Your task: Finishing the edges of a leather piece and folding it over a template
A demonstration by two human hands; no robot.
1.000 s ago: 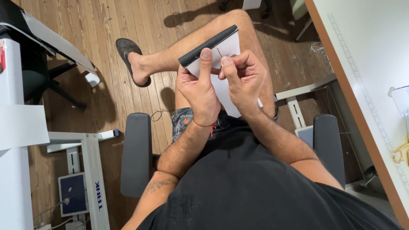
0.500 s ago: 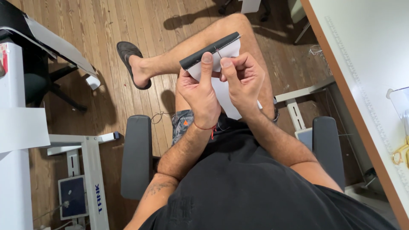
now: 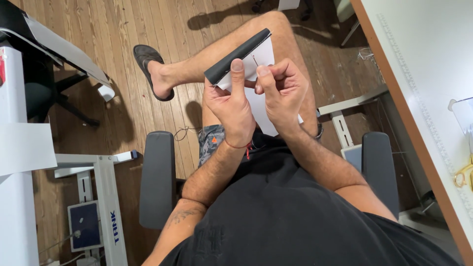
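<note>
Left hand (image 3: 230, 106) grips booklet (image 3: 246, 56), thumb pressed against dark spine, white pages projecting above fingers. Right hand (image 3: 280, 91) pinches thin needle (image 3: 254, 60) tight, touching page.

left hand (image 3: 231, 106) gripping, right hand (image 3: 281, 91) pinching

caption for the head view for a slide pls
Seated person's left hand grips a black-covered booklet of white pages while the right hand pinches a thin needle at its spine, above a wooden floor.
</note>
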